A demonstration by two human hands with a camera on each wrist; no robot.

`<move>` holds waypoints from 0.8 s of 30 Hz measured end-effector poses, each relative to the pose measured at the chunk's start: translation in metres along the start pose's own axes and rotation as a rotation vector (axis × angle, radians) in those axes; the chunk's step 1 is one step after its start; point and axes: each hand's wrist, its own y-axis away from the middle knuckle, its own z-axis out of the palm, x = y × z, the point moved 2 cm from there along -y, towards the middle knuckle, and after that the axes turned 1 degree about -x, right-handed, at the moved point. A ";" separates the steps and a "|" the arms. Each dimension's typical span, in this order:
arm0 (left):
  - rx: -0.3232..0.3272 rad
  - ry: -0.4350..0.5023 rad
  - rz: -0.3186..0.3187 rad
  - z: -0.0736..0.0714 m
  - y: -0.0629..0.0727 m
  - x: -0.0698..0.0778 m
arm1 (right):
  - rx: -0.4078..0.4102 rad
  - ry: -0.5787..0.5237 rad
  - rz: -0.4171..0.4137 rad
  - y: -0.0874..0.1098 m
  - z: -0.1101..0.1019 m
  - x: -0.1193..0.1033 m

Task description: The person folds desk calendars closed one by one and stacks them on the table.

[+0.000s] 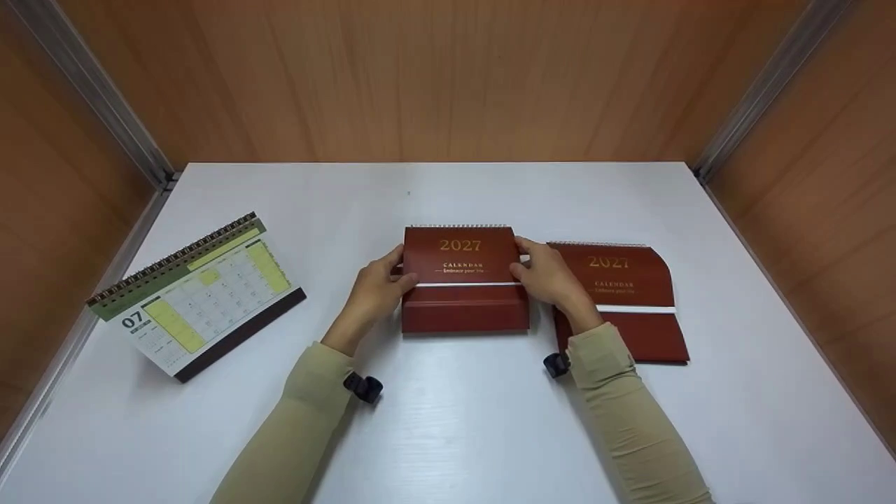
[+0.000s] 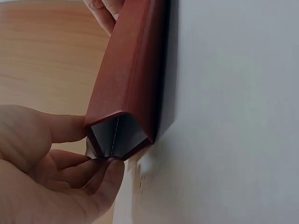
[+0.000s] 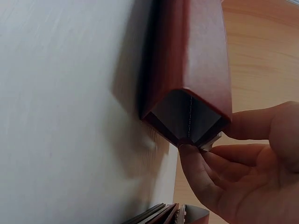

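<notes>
A dark red 2027 desk calendar stands folded into a hollow stand at the middle of the white table. My left hand pinches its left side between thumb and fingers, and my right hand grips the right side the same way. Seen from the left wrist, the open end of the calendar shows a pale inside, with the left hand at its edges. From the right wrist, the right hand has its thumb on one face of the calendar and fingers along the back.
A second red 2027 calendar lies to the right, partly behind the right forearm. At the left, a green and white calendar showing 07 stands at an angle. Wooden panels wall in the white table.
</notes>
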 end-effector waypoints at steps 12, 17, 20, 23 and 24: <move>-0.028 -0.008 -0.010 0.001 -0.002 -0.005 | -0.032 0.020 0.017 0.000 0.003 0.002; -0.027 -0.041 0.000 0.002 -0.003 -0.006 | -0.037 0.042 0.017 0.000 0.004 0.003; -0.027 -0.049 0.004 0.002 -0.003 -0.006 | -0.041 0.050 0.016 0.000 0.003 0.003; -0.031 -0.055 0.004 0.001 -0.003 -0.007 | -0.050 0.059 0.019 0.000 0.004 0.003; -0.033 -0.057 0.004 0.001 -0.003 -0.007 | -0.054 0.064 0.019 0.000 0.004 0.003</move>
